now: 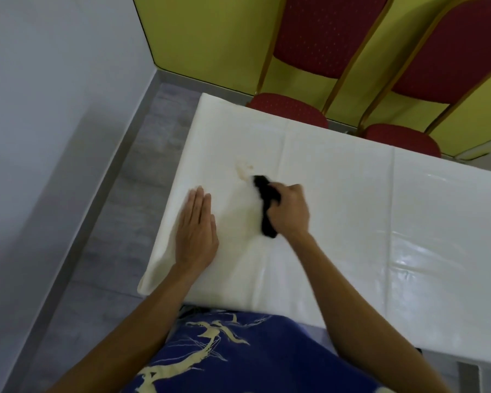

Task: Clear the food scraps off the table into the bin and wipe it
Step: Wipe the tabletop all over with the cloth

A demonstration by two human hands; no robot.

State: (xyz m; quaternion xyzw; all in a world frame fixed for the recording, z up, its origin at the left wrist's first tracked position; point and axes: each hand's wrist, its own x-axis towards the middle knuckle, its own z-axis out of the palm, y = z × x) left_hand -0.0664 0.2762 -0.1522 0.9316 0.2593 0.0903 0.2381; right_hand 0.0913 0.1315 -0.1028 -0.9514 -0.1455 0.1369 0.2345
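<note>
Right grip (289, 211) clenched round black cloth (264, 194), cloth down on table (352, 211). Pale food scraps (243, 167) just beyond cloth's far tip. Left grip (196, 232) released, flat on table.

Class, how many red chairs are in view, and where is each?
2. The left chair stands at the table's far edge; the right chair stands beside it, further right. Others may be out of frame.

Long table (352, 251) draped in a glossy, creased white cover (425, 194). Near its left end, pale scraps (243, 167) with a black cloth (262, 191) touching the cover just beside them; left hand (196, 228) flat by the edge.
</note>
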